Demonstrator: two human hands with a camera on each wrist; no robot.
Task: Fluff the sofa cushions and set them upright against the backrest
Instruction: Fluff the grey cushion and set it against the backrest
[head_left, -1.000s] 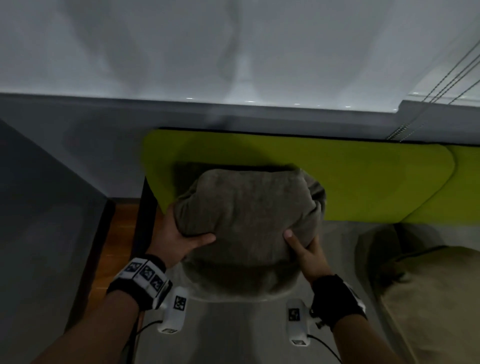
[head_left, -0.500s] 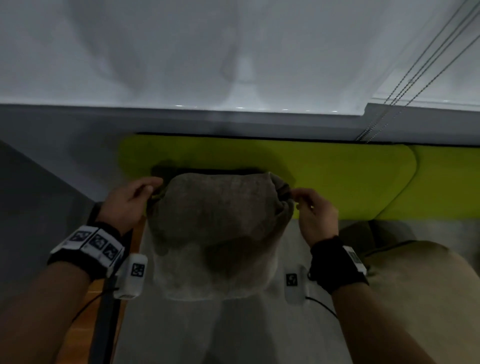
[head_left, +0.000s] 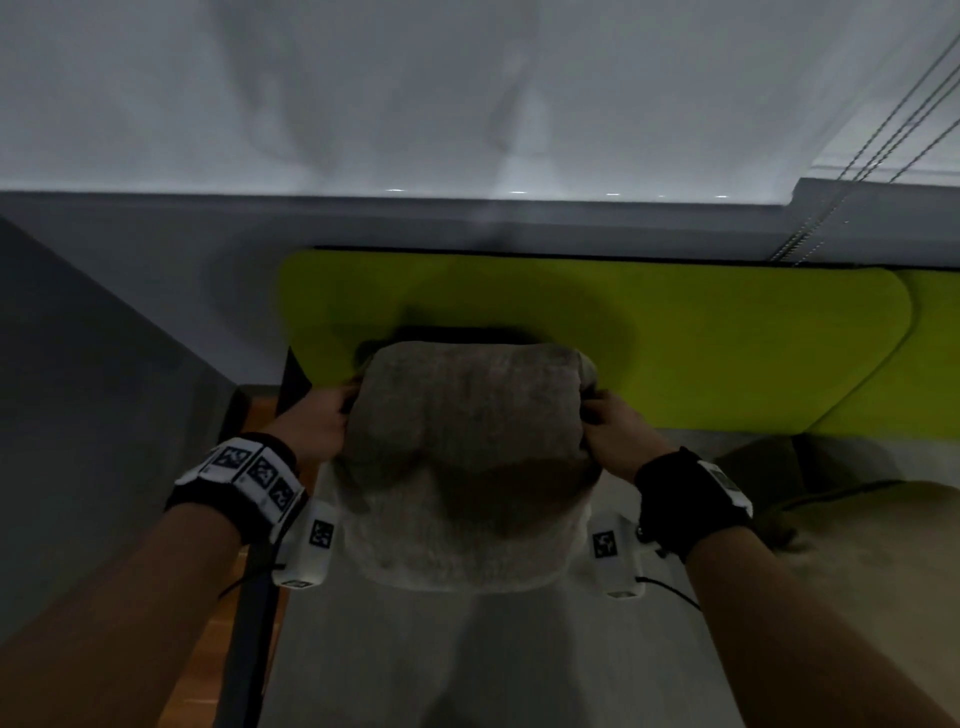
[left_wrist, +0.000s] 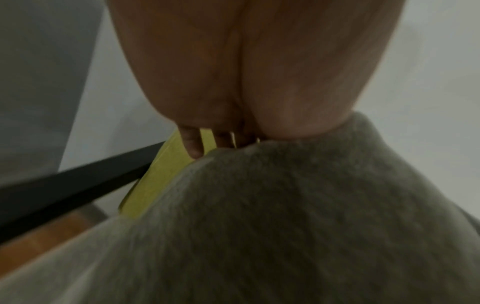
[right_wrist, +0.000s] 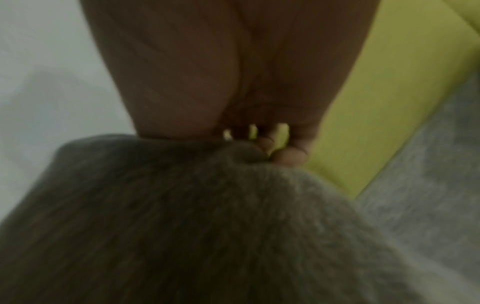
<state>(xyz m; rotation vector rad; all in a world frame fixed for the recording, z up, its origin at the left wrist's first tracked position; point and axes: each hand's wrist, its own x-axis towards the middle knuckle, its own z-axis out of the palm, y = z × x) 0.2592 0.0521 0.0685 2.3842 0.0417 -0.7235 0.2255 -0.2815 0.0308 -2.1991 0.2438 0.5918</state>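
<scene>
A grey-brown fuzzy cushion (head_left: 470, 457) stands upright on the grey sofa seat (head_left: 498, 660), its top against the lime-green backrest (head_left: 727, 353). My left hand (head_left: 332, 421) grips its upper left corner and my right hand (head_left: 605, 428) grips its upper right corner. In the left wrist view the cushion (left_wrist: 285, 226) fills the lower frame with my fingertips (left_wrist: 193, 146) curled over its top edge. The right wrist view shows the same cushion (right_wrist: 194, 226) with my fingers (right_wrist: 288, 156) pinching its corner. A second, beige cushion (head_left: 878, 566) lies flat at the right.
A black sofa frame (head_left: 249, 639) runs down the left side, with wooden floor (head_left: 205, 670) beside it. A grey wall panel (head_left: 93, 415) stands at the left. Blind cords (head_left: 878, 140) hang at the upper right above a second green backrest section (head_left: 935, 364).
Both hands have gone from pressing the cushion's front up to its top corners, which they now grip. The cushion stands taller against the backrest.
</scene>
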